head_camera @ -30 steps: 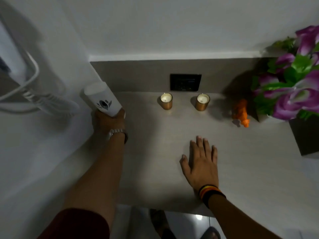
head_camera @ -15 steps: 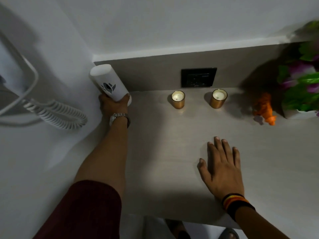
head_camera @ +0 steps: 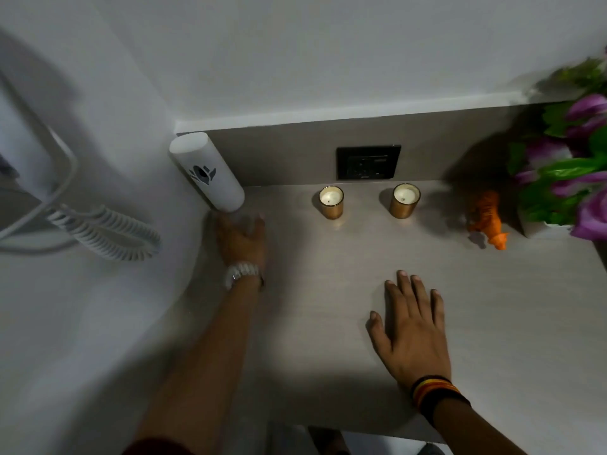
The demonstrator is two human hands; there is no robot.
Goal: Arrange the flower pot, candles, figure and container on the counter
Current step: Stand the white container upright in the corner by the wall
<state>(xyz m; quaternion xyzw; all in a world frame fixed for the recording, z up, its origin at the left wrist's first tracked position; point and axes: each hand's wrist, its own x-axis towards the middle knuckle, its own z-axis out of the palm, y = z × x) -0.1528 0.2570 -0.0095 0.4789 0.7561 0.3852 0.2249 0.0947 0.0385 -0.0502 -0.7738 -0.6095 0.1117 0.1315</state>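
A white cylindrical container (head_camera: 207, 172) with a dark flower logo stands in the counter's back left corner, against the wall. My left hand (head_camera: 241, 239) is right below its base, blurred, with the fingertips at the bottom edge; whether it still grips is unclear. Two gold candles (head_camera: 331, 202) (head_camera: 405, 200) stand side by side in front of the back panel. An orange animal figure (head_camera: 487, 221) stands to their right, beside the flower pot (head_camera: 538, 226) with purple flowers at the right edge. My right hand (head_camera: 412, 330) lies flat on the counter (head_camera: 322, 290), fingers spread, holding nothing.
A black wall socket (head_camera: 368, 162) sits in the back panel above the candles. On the left wall hangs a white appliance with a coiled cord (head_camera: 108, 229). The counter's front edge runs just below my right wrist.
My left hand carried the container back into the left corner and set it upright there, then slid down to its base. The right hand stayed flat on the counter.
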